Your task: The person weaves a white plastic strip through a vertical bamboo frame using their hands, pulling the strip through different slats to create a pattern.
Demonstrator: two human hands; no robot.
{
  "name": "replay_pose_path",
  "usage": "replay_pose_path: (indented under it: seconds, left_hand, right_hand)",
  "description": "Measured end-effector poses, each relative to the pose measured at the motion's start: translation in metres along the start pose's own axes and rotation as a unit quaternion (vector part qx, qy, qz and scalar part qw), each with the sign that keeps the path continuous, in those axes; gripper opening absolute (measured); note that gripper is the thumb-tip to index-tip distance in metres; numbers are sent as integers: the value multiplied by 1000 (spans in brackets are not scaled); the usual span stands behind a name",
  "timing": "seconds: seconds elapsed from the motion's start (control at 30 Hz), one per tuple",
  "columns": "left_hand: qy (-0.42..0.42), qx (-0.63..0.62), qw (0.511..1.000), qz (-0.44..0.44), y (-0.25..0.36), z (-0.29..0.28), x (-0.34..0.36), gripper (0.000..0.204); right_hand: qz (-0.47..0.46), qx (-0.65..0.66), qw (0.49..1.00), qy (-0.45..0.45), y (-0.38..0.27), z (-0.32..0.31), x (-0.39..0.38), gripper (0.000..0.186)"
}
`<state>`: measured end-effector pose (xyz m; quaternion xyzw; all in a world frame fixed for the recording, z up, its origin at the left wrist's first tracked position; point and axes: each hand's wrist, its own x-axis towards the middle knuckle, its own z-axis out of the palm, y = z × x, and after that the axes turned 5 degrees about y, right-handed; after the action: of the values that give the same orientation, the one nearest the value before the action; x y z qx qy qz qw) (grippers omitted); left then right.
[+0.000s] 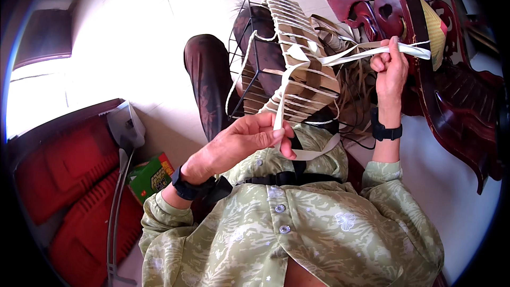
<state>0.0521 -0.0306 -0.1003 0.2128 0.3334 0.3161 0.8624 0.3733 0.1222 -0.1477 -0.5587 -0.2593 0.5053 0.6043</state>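
A basket-like black wire frame rests over my raised knee. Brown panels on it are wound with rows of cream cord, and a loose loop of cord hangs at its left side. Flat white strips come off the panel's upper face. My left hand, below the frame, pinches one strip between thumb and fingers; its tail curves across my lap. To the right of the frame, my right hand is raised and closed on another stretch of white strip, whose folded end sticks out past the fingers.
Loose tan and brown strips hang in a bundle right of the frame. Carved dark-red wooden furniture stands close by my right arm. At the left are red ribbed cushions, a green box and a grey metal stand.
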Motion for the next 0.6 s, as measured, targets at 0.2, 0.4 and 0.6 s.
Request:
replay_pose_path:
  seconds: [0.2, 0.4, 0.6]
  left_hand:
    - [138, 200, 967, 78, 37, 10, 2, 32]
    - [112, 59, 978, 163, 100, 20, 28, 39]
    - [-47, 186, 980, -52, 20, -5, 19, 37]
  right_hand:
    - [124, -89, 967, -204, 12, 10, -35, 32]
    - [125, -80, 964, -220, 37, 7, -55, 25]
    - [53, 60, 996, -26, 31, -23, -7, 25]
